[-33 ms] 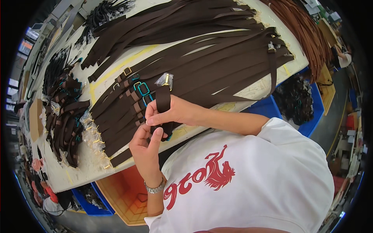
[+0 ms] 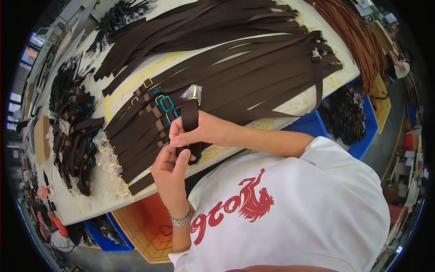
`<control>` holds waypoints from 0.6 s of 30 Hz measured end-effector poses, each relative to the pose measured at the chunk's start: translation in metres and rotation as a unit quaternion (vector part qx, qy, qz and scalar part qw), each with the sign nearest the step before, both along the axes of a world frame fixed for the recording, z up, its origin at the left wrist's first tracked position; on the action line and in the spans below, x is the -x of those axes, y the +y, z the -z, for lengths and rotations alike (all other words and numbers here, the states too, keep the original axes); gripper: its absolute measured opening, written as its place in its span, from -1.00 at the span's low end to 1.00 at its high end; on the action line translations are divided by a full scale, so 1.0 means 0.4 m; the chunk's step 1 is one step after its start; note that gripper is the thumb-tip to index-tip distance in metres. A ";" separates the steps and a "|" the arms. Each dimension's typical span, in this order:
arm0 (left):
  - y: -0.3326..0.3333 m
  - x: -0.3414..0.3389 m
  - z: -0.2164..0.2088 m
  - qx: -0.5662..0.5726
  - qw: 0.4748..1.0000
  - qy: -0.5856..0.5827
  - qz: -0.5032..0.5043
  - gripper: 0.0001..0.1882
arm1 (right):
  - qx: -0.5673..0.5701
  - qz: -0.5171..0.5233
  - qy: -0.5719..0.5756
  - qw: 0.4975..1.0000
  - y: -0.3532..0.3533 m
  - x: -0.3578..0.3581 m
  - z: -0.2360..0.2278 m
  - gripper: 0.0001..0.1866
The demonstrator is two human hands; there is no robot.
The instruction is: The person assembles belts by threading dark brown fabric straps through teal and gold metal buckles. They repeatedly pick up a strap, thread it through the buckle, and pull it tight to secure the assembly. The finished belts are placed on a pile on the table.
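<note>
A dark brown strap (image 2: 190,117) is pinched in my right hand (image 2: 204,129), its fingers closed on it near the table's front edge. The strap's far end carries a gold metal fitting (image 2: 195,92) wrapped in clear plastic. Just below, my left hand (image 2: 168,171) has its thumb and fingers closed on the strap's lower part, partly hidden by the fingers. A teal-edged piece (image 2: 197,160) shows beside the left fingertips. Beyond my hands lie several brown loops and buckles, among them a teal-rimmed buckle (image 2: 167,104) and a gold one (image 2: 148,83).
Rows of dark brown straps (image 2: 253,68) cover much of the white table (image 2: 81,206). Bundled straps with teal buckles (image 2: 81,149) lie at left. Reddish-brown cords (image 2: 358,41) hang at far right. An orange crate (image 2: 140,226) and blue bins (image 2: 369,129) stand below the table.
</note>
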State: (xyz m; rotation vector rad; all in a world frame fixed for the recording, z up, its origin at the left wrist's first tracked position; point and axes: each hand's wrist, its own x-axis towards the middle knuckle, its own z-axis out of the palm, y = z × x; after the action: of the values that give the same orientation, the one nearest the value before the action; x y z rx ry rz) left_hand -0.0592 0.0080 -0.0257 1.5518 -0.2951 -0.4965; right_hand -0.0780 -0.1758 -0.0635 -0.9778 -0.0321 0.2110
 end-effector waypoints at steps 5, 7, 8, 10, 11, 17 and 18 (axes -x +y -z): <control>0.018 0.005 0.022 0.005 1.000 0.021 -0.015 -0.85 | 0.037 0.014 0.003 0.999 0.004 0.004 0.002 -0.75; 0.022 0.006 0.019 0.005 0.999 0.026 -0.022 -0.85 | -0.088 0.025 0.033 0.995 0.008 -0.007 0.028 -0.74; 0.020 0.008 0.005 0.002 0.999 0.027 -0.021 -0.84 | -0.151 0.031 0.048 0.987 0.010 -0.011 0.037 -0.73; 0.026 0.007 0.002 -0.007 0.999 0.023 0.021 -0.84 | -0.241 0.032 0.079 0.967 0.013 -0.010 0.039 -0.71; 0.039 -0.002 0.012 -0.014 0.998 0.016 0.063 -0.85 | -0.285 0.033 0.094 0.953 0.015 -0.010 0.039 -0.70; 0.035 -0.021 0.035 -0.035 0.993 0.058 0.098 -0.87 | -0.217 -0.003 0.115 0.969 0.018 -0.003 0.017 -0.61; 0.028 -0.018 0.036 -0.020 0.994 0.069 0.080 -0.87 | -0.193 -0.003 0.113 0.975 0.016 0.005 -0.007 -0.58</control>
State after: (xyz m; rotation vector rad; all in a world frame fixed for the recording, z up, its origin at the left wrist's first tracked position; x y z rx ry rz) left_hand -0.0521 0.0193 -0.0399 1.5325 -0.3057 -0.7347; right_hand -0.0801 -0.1696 -0.0607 -0.5628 0.1291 0.3092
